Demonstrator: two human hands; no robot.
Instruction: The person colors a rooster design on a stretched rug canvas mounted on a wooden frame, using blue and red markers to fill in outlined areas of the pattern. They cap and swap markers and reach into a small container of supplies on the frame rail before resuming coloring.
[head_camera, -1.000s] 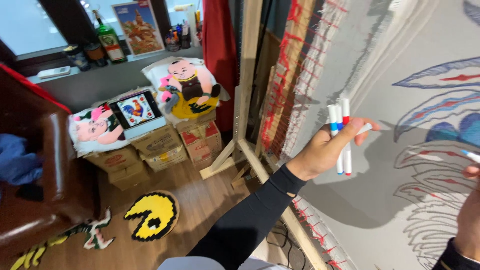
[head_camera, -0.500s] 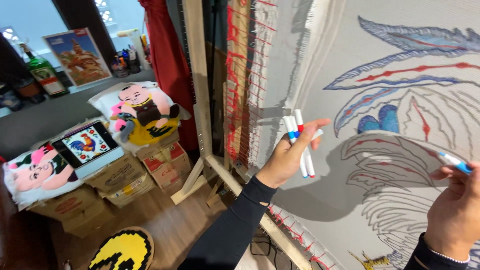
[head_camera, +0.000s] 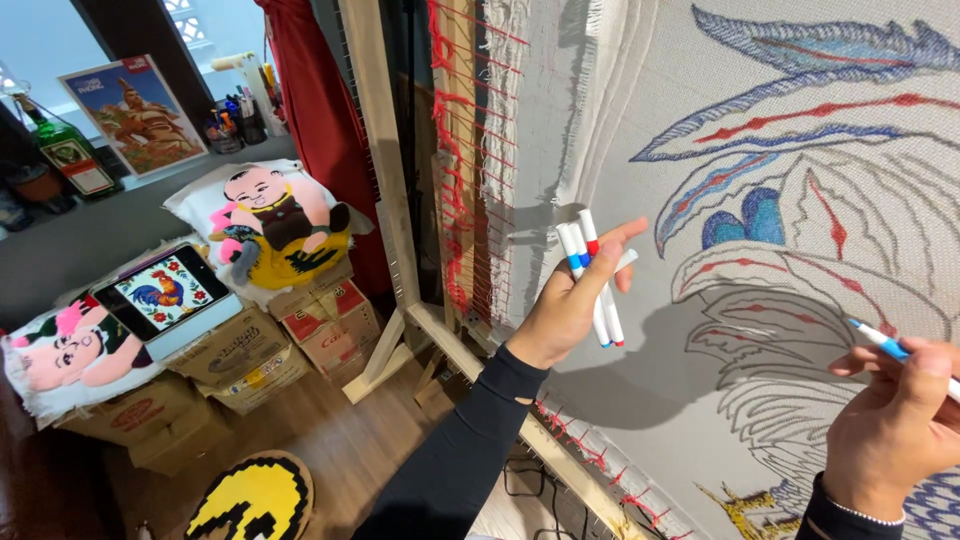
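My left hand (head_camera: 566, 305) is raised in front of a grey cloth canvas (head_camera: 640, 130) and grips several white markers (head_camera: 590, 275) with red and blue caps, held upright like a bundle. My right hand (head_camera: 895, 425), at the lower right, pinches a single blue-tipped white marker (head_camera: 878, 340) whose tip points at the drawn feathers. The canvas carries a rooster drawing (head_camera: 800, 200) in blue, red and grey lines. It is laced with red cord to a wooden frame (head_camera: 385, 180).
A tablet (head_camera: 165, 297) showing a rooster picture lies on stacked cardboard boxes (head_camera: 260, 350), beside tufted cushions (head_camera: 275, 215). A yellow round rug (head_camera: 250, 500) lies on the wood floor. Bottles, a picture and pens stand on the window ledge (head_camera: 130, 190). A red curtain (head_camera: 320, 120) hangs behind the frame.
My view has swung right, toward the canvas. My right hand has come fully into view with its marker, and has lowered slightly. My left hand keeps the marker bundle up.
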